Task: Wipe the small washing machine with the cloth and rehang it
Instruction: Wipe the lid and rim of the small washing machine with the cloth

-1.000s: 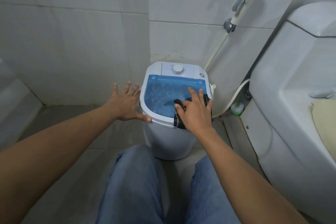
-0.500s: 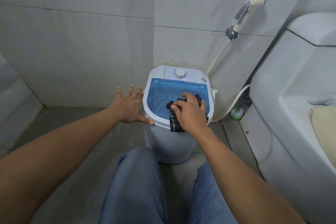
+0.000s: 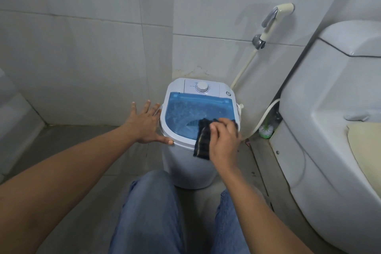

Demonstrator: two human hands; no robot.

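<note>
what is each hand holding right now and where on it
The right hand grips the dark cloth by its upper right part, on the lid's near right edge. The left hand holds nothing; it rests open against the washing machine rim.

Dark cloth [image 3: 203,140] draped over washer [image 3: 185,163] rim
</note>
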